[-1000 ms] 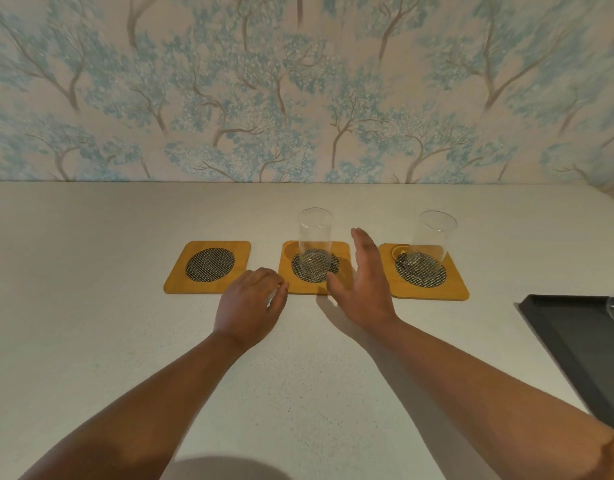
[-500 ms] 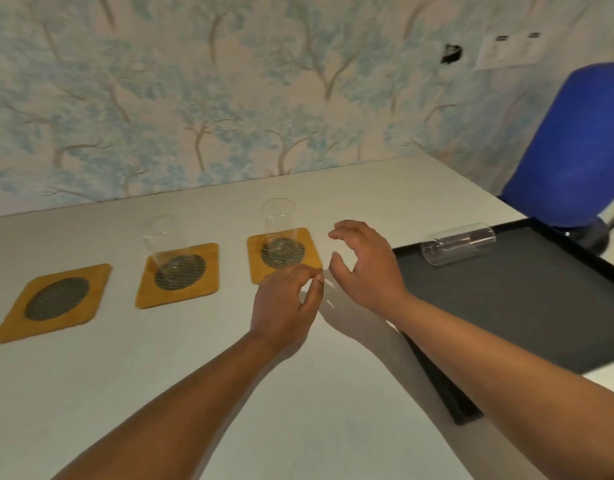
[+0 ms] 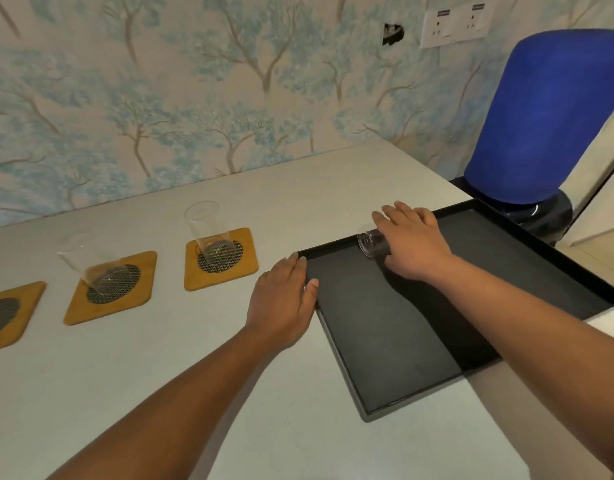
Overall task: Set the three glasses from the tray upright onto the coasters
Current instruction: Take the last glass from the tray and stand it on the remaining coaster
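A clear glass (image 3: 370, 243) lies on its side at the far edge of the black tray (image 3: 385, 341). My right hand (image 3: 411, 245) is curled over it, and only its left end shows. My left hand (image 3: 285, 299) rests flat on the tray's near-left corner rim, holding nothing. Three wooden coasters with dark mesh centres sit in a row on the left. A glass (image 3: 205, 225) stands upright on the right coaster (image 3: 245, 271). Another glass (image 3: 87, 263) stands on the middle coaster (image 3: 144, 263). The left coaster (image 3: 25, 306) is bare and cut by the frame edge.
The white table (image 3: 160, 375) ends just right of the tray, which overhangs it. A blue office chair (image 3: 548, 116) stands beyond that edge. A papered wall with a socket plate (image 3: 454, 24) closes the far side.
The view has swung right, from the coasters to the tray. My right hand has travelled onto the lying glass and closed over it. My left hand has moved to the tray's corner.
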Tool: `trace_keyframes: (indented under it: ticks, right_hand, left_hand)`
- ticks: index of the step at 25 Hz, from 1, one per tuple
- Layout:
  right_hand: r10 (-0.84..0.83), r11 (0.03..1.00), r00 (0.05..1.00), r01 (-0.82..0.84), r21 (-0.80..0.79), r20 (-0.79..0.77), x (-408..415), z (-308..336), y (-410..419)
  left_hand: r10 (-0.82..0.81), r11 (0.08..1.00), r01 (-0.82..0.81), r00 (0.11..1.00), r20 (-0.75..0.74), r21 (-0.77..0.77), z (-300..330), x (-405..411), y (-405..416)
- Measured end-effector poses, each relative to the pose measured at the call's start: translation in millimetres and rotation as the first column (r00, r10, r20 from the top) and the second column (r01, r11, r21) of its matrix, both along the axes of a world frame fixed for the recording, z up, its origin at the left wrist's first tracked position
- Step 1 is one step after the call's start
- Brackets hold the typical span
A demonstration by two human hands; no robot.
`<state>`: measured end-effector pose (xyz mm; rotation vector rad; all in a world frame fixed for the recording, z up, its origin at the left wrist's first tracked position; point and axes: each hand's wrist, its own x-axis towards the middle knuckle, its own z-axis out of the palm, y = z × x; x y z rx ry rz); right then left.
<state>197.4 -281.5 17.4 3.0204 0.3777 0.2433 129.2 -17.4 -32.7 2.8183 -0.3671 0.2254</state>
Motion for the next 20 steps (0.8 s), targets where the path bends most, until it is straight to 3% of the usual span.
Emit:
trace_keyframes:
  ticks: [12,16,20]
  right_hand:
    - [0.09,0.991,0.992,-0.08,-0.106,0.088,22.7,-5.9,-17.8]
    - [0.082,0.997,0.986,-0.08,-0.023,0.142,7.8,2.3,-1.4]
    - [0.165,0.975,0.965,-0.192,0.114,0.206,-12.8,14.1,34.1]
  left_hand:
    - [0.02,1.0,-0.019,0.995,-0.094,0.007,-0.6,2.2,1.6]
    - [-0.038,0.999,0.036,0.986,-0.162,-0.02,5.8,2.0,15.0]
    - [0.024,0.985,-0.037,0.997,-0.078,-0.167,7.0,-23.2,44.6]
